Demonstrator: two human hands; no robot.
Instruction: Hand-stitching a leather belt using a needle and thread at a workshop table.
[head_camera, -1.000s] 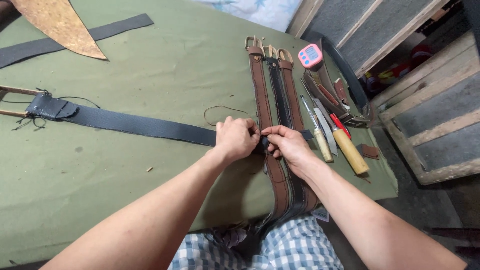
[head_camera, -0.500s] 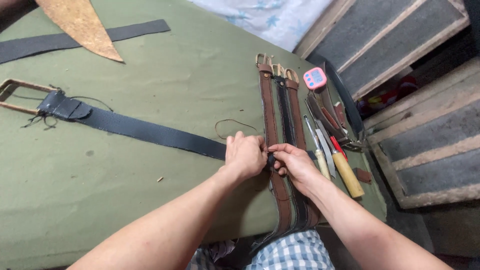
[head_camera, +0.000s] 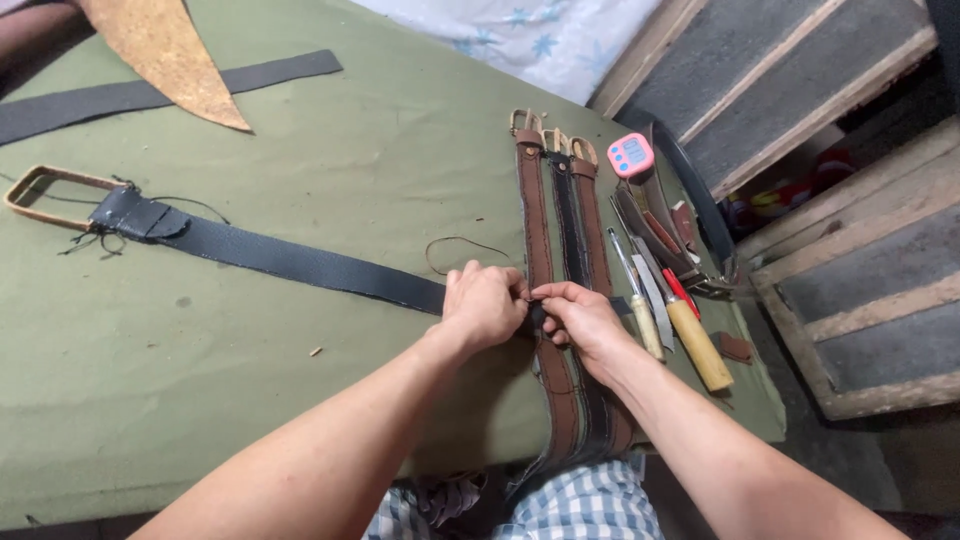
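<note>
green cloth covers the desk (head_camera: 300, 400), and a long black leather strap (head_camera: 300, 262) runs across it from a brass buckle (head_camera: 50, 195) at nine o'clock toward the middle. the left hand (head_camera: 485, 305) and the right hand (head_camera: 580, 320) meet at the strap's near end, fingers pinched narrow on it, the two hands touching each other. they work right on top of three belts (head_camera: 560, 230), two brown and one dark, which lie side by side from twelve o'clock down to six and hang over the desk's near edge. just beside the right hand, at three o'clock, lie a wooden-handled knife (head_camera: 695, 340) and other small tools. a pink timer (head_camera: 630, 155) sits at one o'clock. a loose loop of thread (head_camera: 460, 245) lies just past the left hand. at eleven o'clock rests a tan leather scrap (head_camera: 165, 55) over another black strip (head_camera: 150, 90).
</note>
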